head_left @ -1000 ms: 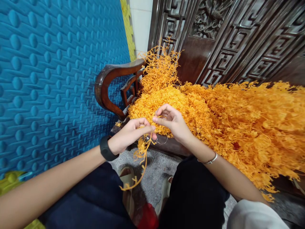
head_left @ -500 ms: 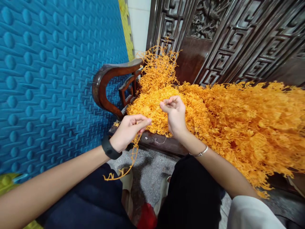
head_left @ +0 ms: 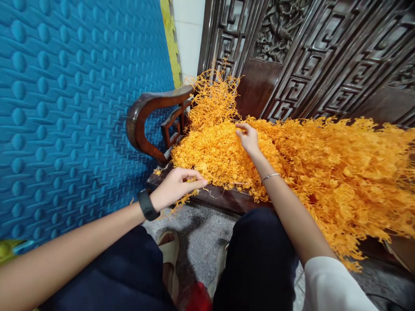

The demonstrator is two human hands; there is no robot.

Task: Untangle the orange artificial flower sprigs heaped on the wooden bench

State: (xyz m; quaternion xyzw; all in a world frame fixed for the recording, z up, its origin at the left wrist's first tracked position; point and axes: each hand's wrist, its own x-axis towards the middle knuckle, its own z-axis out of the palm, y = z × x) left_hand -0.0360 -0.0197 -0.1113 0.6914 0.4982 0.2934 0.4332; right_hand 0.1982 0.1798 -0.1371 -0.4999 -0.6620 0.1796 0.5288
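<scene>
A big heap of tangled orange strands (head_left: 308,168) covers the seat of a dark carved wooden bench (head_left: 223,199). My left hand (head_left: 177,186), with a black watch at the wrist, hovers at the bench's front edge and pinches a short orange strand (head_left: 184,199) between thumb and fingers. My right hand (head_left: 249,139), a thin bracelet on its wrist, reaches far into the heap near the back, its fingers curled and pinching at the strands on top.
A blue foam mat with raised dots (head_left: 74,108) stands upright at the left. The bench's curved armrest (head_left: 145,125) rises beside the heap. A carved dark wooden backrest (head_left: 308,56) runs behind. My knees in dark trousers and a speckled floor (head_left: 201,233) lie below.
My right hand moved away from the left and further back onto the heap. The long strand that hung from my left hand no longer dangles; only a short piece shows there.
</scene>
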